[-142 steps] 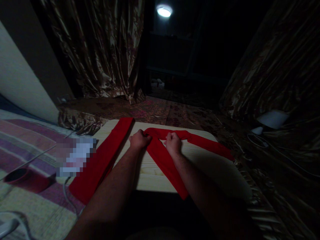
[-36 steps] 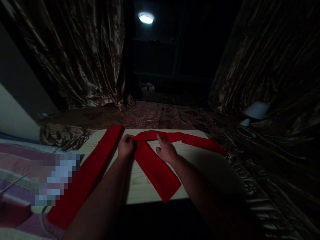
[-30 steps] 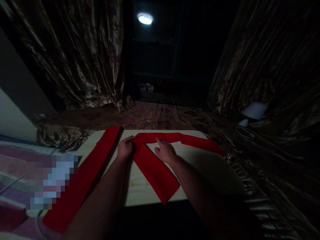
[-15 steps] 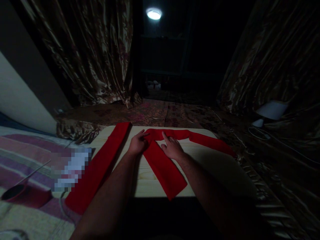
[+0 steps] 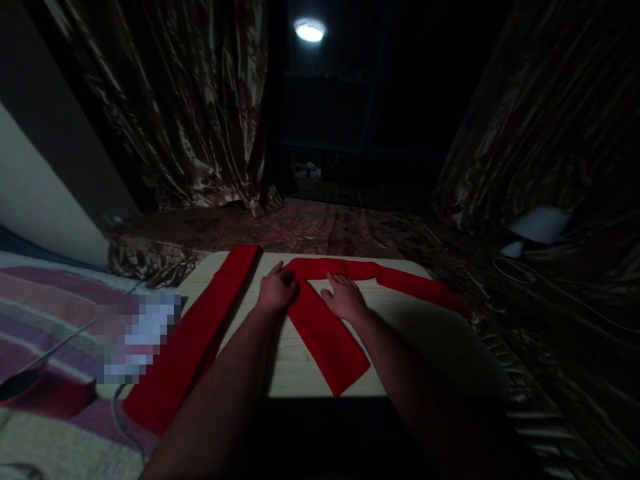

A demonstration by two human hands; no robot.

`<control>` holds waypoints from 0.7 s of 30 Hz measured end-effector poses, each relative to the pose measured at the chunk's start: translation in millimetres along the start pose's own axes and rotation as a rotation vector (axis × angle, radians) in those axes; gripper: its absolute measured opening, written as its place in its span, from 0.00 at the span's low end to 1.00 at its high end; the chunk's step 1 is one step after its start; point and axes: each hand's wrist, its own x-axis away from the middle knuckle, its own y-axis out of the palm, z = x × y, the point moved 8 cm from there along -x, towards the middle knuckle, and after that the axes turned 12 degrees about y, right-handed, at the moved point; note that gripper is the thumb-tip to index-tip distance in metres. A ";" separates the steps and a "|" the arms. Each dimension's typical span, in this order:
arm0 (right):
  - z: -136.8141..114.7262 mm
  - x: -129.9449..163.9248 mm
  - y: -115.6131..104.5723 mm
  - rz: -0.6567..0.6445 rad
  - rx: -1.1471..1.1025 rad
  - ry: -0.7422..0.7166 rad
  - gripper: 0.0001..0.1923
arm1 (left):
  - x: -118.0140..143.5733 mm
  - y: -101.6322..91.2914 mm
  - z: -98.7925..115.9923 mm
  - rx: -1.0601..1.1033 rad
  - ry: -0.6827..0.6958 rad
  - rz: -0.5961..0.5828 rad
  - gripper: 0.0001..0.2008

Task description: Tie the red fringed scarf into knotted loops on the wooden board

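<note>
A long red cloth strip (image 5: 325,327) lies bent in an upside-down V on a pale wooden table (image 5: 295,363). One arm of it runs toward me and the other trails right to the table's edge. My left hand (image 5: 277,291) presses flat on the bend at the top of the V. My right hand (image 5: 344,298) lies flat on the strip just right of the bend, fingers spread. A second, wider red strip (image 5: 200,330) lies straight along the table's left side and hangs over the near edge. Neither hand grips anything.
Shiny brown curtains (image 5: 190,120) hang behind and to the right. A striped rug (image 5: 55,320) and a dark red bowl (image 5: 30,393) are on the left. A white lamp (image 5: 537,227) with a cord sits at right. A ceiling light (image 5: 310,31) glows above.
Both hands went from pinching the strip at its bend to lying flat on it. The near arm of the strip now lies shorter and flatter on the table.
</note>
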 end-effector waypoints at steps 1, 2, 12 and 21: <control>-0.4 0.8 -1.4 0.009 0.003 -0.003 0.33 | 1.5 0.3 0.1 -0.050 -0.004 -0.017 0.18; -0.6 1.7 -3.1 0.021 0.005 -0.004 0.32 | 2.8 1.3 0.8 -0.098 -0.001 -0.042 0.19; -21.5 24.3 -39.1 0.092 -0.212 -0.132 0.20 | 8.1 18.4 -5.6 -0.205 -0.079 -0.315 0.32; -41.5 81.5 -5.4 -0.323 -0.063 -0.408 0.42 | 8.5 19.3 -7.0 -0.226 -0.075 -0.323 0.33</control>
